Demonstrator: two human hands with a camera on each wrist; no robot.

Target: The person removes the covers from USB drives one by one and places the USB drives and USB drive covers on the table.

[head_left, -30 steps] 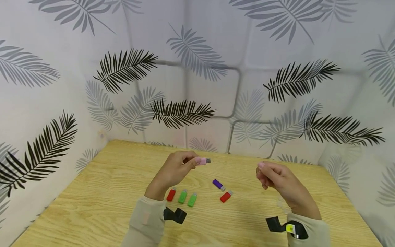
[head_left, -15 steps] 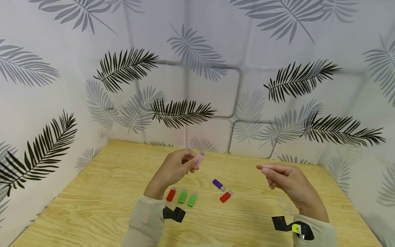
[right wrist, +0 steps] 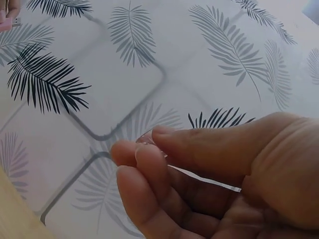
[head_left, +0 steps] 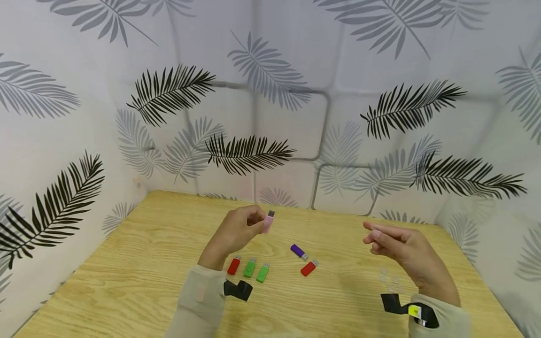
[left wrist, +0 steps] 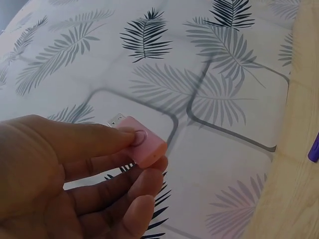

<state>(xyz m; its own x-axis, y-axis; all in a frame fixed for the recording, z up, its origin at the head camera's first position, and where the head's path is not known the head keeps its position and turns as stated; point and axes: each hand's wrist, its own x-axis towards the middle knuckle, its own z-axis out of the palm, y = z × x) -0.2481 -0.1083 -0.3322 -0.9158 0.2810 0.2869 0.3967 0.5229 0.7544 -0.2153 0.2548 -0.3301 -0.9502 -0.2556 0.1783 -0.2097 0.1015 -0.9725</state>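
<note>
My left hand (head_left: pixel 234 232) pinches a pink USB stick (left wrist: pixel 148 148) between thumb and fingers, held up over the table. Its bare metal plug (left wrist: pixel 116 119) points up and away in the head view. Off to the right, my right hand (head_left: pixel 403 251) is raised too, with thumb and fingers drawn together. In the right wrist view it pinches a small clear plastic cap (right wrist: pixel 148 139), mostly covered by the fingertips. The two hands are well apart. Below and between them lie a purple USB stick (head_left: pixel 297 251) and a red USB stick (head_left: pixel 308 268).
Near my left wrist, another red USB stick (head_left: pixel 234 265) and two green USB sticks (head_left: pixel 250 267) (head_left: pixel 263 272) lie in a row. Several clear caps (head_left: pixel 394 283) lie beside my right wrist. A leaf-patterned cloth (head_left: pixel 287 126) stands behind the wooden table (head_left: pixel 139 244).
My left hand has turned the pink USB stick from pointing right to pointing upward. My right hand has moved slightly right and its fingers have shifted.
</note>
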